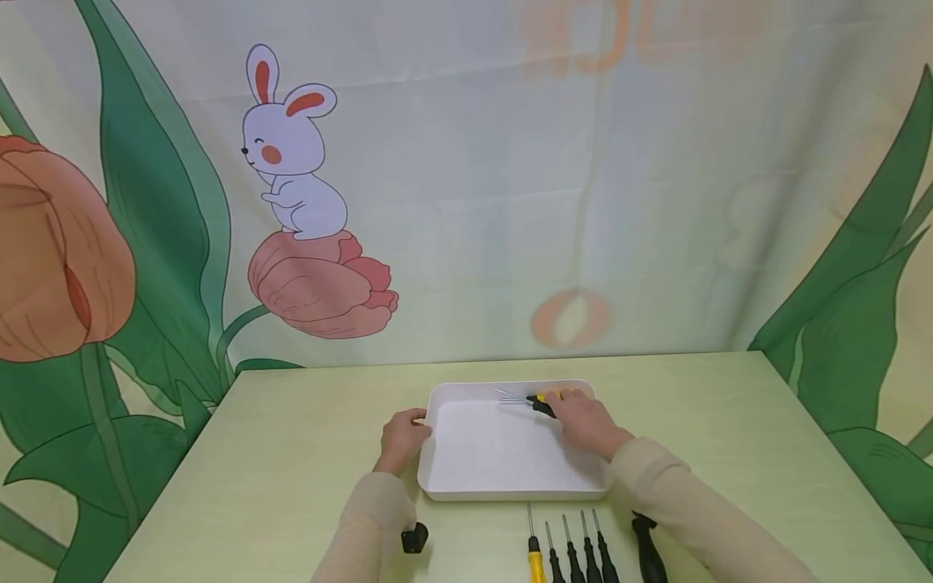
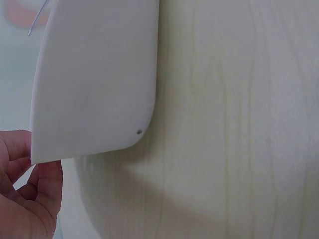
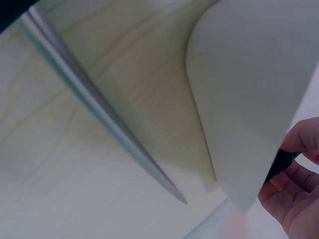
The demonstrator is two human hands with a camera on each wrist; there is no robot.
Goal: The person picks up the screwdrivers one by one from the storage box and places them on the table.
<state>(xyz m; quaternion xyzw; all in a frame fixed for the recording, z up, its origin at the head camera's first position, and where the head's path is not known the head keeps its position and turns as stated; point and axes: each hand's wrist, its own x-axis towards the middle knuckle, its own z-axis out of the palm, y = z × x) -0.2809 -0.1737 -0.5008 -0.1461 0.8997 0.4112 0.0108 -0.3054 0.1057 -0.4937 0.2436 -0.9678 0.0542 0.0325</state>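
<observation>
1. At the left edge of a white rectangular tray (image 1: 481, 465), the left hand (image 1: 402, 441) pinches the rim, fingers bent.
2. Over its far right, the right hand (image 1: 583, 421) curls around slim metal-shafted tools (image 1: 543, 407) with black and yellow handles.
3. Nearer, on the pale wood-grained table (image 1: 306, 437): one yellow-handled tool (image 1: 536, 563), four slim black-handled tools (image 1: 573, 563).
</observation>
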